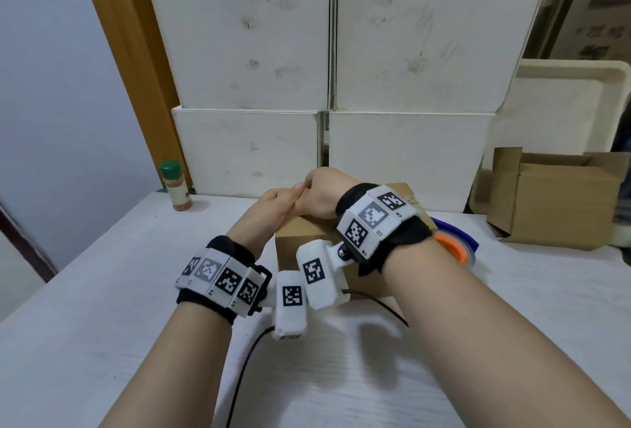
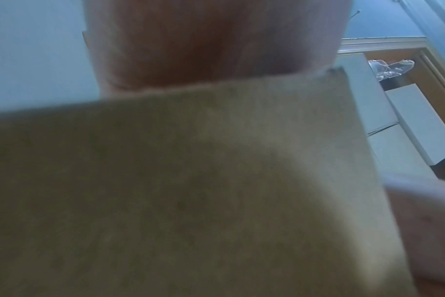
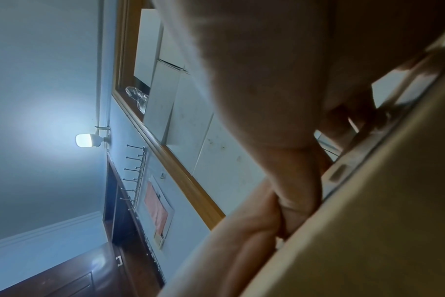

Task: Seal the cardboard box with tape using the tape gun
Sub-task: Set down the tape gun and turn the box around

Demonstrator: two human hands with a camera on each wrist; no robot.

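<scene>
Resting at the far left of the white wood-grain table (image 1: pixel 102 291) is one spice jar (image 1: pixel 175 185), cylindrical, green-capped, its contents orange-brown; beside it, at the table's centre, sits one closed cardboard box (image 1: pixel 300 239), brown, matte, rectangular. Left hand (image 1: pixel 276 205) lies on the box's top left edge, fingers curled over the far side; whether they grip cannot be told. Right hand (image 1: pixel 321 192) touches the left, fingers bent down onto the box top, the thumb against the flap edge in the right wrist view; a firm hold is not confirmed. Each wrist carries one black band with white coded tiles. Tape gun (image 1: pixel 456 243), blue with an orange core, lies on the table just right of the box, partly hidden by the right wrist. One open brown carton (image 1: pixel 553 202) stands far right; four scuffed white boxes (image 1: pixel 239 34) are stacked behind.
</scene>
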